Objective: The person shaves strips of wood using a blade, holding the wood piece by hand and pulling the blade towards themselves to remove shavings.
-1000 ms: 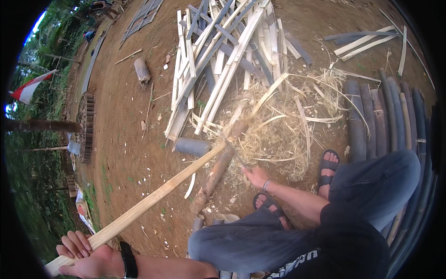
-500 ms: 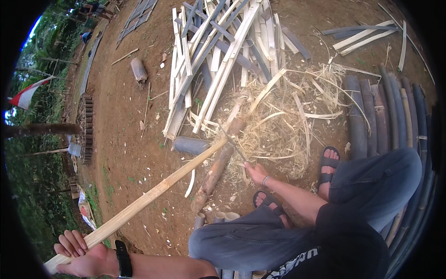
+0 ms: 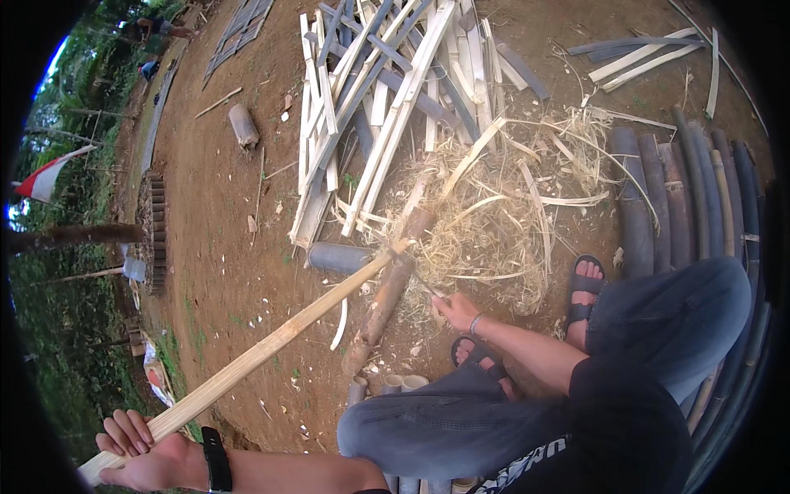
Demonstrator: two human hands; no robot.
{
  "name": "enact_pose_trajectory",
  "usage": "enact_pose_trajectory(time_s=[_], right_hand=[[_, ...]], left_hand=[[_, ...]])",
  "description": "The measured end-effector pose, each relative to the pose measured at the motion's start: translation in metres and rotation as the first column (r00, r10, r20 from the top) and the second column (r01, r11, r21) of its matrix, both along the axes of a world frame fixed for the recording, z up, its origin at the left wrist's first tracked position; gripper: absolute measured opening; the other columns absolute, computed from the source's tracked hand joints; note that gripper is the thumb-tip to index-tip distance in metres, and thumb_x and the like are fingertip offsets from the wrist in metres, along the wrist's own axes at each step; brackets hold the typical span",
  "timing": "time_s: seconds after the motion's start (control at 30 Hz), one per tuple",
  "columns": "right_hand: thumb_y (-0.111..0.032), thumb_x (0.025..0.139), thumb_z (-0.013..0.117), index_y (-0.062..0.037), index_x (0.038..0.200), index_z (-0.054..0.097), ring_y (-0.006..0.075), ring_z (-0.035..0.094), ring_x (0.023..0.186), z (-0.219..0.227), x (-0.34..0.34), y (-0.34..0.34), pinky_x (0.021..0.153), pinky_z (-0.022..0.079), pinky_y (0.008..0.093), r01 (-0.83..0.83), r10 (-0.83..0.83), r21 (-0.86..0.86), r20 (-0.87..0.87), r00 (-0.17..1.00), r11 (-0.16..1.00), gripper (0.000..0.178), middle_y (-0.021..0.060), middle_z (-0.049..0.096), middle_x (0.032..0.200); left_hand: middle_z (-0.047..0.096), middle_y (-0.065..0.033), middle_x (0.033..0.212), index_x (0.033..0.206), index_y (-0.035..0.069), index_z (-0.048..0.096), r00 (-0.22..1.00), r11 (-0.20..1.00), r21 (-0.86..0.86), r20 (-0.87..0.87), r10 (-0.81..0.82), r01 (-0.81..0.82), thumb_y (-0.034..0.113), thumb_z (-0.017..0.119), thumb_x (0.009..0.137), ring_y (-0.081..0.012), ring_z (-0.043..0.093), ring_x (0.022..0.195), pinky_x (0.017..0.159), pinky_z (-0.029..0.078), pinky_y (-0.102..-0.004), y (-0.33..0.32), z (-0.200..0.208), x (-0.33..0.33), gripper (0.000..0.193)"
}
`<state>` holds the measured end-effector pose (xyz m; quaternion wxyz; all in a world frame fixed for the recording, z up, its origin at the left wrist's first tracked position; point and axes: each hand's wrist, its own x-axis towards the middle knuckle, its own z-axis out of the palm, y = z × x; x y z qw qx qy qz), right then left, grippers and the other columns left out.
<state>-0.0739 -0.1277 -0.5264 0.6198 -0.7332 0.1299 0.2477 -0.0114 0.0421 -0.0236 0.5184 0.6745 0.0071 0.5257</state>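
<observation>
Downward fisheye view, head height

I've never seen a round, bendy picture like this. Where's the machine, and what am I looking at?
There is no machine at work here, just a person's two bare hands. A wide fisheye camera worn on the person's head looks down, which is why straight edges bend near the rim.

The left hand grips a long, pale wooden-looking strip, whose far end lies over a round brown log. The right hand holds a slim, dark tool reaching toward that end; its exact shape is hard to make out.

On the bare brown ground lie a tangle of thin, straw-coloured shavings and a heap of pale and grey split strips.
</observation>
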Motion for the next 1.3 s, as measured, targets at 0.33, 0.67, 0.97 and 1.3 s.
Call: enact_pose_trajectory(time_s=[0.33,0.67,0.97,1.3], right_hand=[[-0.064,0.087,0.045,0.0033,0.051,0.049,0.0229,0.05,0.046,0.005,0.013,-0.031,0.049,0.041,0.044,-0.034,0.026,-0.021,-0.301,0.953,0.999,0.076,0.0128,0.048,0.046],[-0.069,0.085,0.041,0.0042,0.05,0.047,0.0238,0.049,0.046,0.0,-0.012,0.002,0.049,0.04,0.045,0.053,-0.056,-0.039,-0.069,0.996,0.998,0.081,0.0148,0.046,0.046],[-0.072,0.082,0.042,0.0025,0.047,0.047,0.0232,0.046,0.041,0.0,-0.035,0.0,0.046,0.039,0.0451,0.021,-0.019,0.029,-0.067,0.998,0.999,0.083,0.0099,0.042,0.041],[-0.06,0.088,0.05,-0.0079,0.053,0.047,0.0126,0.041,0.037,0.169,0.018,0.005,0.037,0.033,0.0333,-0.249,0.218,0.13,0.214,0.952,0.96,0.063,0.0004,0.042,0.044]], left_hand=[[0.024,-0.0013,0.055,0.062,0.012,0.024,1.0,1.0,-0.027,0.008,0.002,-0.002,0.058,0.01,0.096,-0.0101,0.022,0.045,0.035,0.018,-0.0204,0.01,-0.002,0.008,0.058],[0.025,-0.0017,0.055,0.062,0.011,0.026,0.996,0.996,0.026,-0.028,-0.08,0.081,0.057,0.011,0.096,-0.0104,0.024,0.045,0.035,0.02,-0.0207,0.013,0.002,0.002,0.059],[0.024,-0.0007,0.055,0.062,0.012,0.024,0.999,0.998,-0.038,-0.016,-0.043,0.042,0.056,0.011,0.096,-0.0097,0.023,0.045,0.036,0.018,-0.0208,0.006,-0.007,0.008,0.057],[0.022,0.0012,0.055,0.067,0.013,0.024,0.966,0.949,-0.201,0.144,-0.217,0.243,0.057,0.028,0.096,-0.0069,0.02,0.045,0.036,0.014,-0.019,-0.047,0.006,0.012,0.052]])
